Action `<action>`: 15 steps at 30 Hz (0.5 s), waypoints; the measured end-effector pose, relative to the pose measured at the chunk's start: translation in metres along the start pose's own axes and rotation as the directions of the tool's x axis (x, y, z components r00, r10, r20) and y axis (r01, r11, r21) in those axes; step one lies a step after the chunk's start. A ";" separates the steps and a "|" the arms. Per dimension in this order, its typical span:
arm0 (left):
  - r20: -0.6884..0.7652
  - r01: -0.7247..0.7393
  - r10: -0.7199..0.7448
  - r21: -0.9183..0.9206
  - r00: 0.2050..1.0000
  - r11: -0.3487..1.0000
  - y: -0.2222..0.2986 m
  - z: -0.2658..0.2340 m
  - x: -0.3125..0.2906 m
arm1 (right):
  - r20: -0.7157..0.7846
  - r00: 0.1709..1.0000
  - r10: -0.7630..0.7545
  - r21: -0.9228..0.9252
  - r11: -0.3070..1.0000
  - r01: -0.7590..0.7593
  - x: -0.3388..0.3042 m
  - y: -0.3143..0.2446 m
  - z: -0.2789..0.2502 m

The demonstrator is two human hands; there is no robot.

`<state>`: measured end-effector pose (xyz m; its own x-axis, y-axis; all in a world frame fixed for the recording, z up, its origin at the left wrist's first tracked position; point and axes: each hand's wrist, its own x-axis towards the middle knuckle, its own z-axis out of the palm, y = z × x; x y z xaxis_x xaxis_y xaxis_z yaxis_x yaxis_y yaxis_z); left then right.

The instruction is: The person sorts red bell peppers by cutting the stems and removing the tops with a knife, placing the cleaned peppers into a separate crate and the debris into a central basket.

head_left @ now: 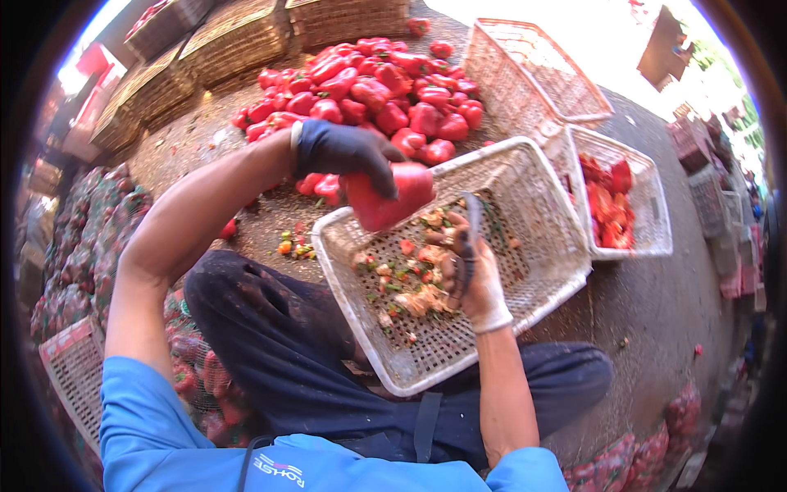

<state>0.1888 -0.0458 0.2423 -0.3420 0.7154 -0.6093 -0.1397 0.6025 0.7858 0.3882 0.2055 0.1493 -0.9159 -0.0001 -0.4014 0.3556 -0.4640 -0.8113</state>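
My left hand [343, 154], in a dark glove, grips a red bell pepper [402, 197] over the left rim of a white plastic crate [541, 205]. The pepper's underside is turned away from view. Inside the crate, my right hand [467, 275] wears a white glove with dark fingers. It holds what looks like a curved knife [473, 215], its grey blade pointing up and away from me; the handle is mostly hidden. Pale pepper cores and seedy scraps [422, 283] lie on the crate's slotted floor below both hands.
A large heap of red bell peppers [369, 90] lies on the ground ahead. Right of the crate stands a white crate [656, 197] with cut red peppers, beside a pink crate [537, 70]. Woven baskets [234, 45] line the back left; filled net sacks [90, 238] stand at left.
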 end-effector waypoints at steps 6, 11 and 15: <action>0.140 0.016 -0.086 0.439 0.986 0.898 0.031 0.095 0.007 | 0.255 0.962 0.091 -0.050 0.995 -0.081 -0.031 0.006 -0.010; 0.091 -0.051 -0.010 0.639 0.996 0.767 0.047 0.123 0.000 | 0.236 0.965 0.114 -0.035 0.993 -0.109 -0.050 0.007 -0.013; -0.035 -0.078 0.139 0.679 0.990 0.730 0.057 0.133 -0.011 | 0.214 0.974 0.075 0.175 0.978 -0.114 -0.050 0.019 -0.021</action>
<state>0.3083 0.0277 0.2791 -0.3906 0.7793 -0.4901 0.5553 0.6241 0.5497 0.4446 0.2155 0.1445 -0.9053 -0.2244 -0.3607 0.4193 -0.6087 -0.6735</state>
